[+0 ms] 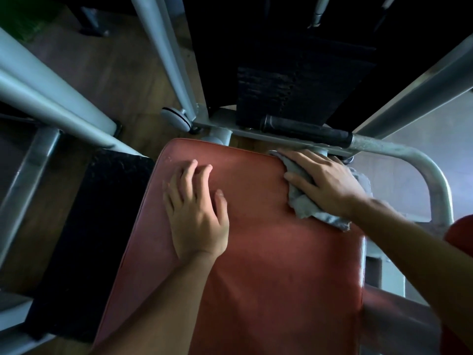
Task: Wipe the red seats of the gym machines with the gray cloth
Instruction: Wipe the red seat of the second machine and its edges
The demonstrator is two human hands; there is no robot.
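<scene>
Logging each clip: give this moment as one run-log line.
stage: wiping | right hand: flat on gray cloth, far right corner of red seat | left hand: bare, resting on seat

Showing two bare hands, the left hand [197,213] and the right hand [330,183], each running into a bare forearm [163,303] uncovered all the way to the frame's edge. Showing short-trimmed nails on the left fingers [189,175] and thumb. Showing knuckles and tendons ridging the back of the right hand. Blurring softly along the right wrist. Possibly wearing a red patch [460,231] at the right edge, too unclear to call clothing.
</scene>
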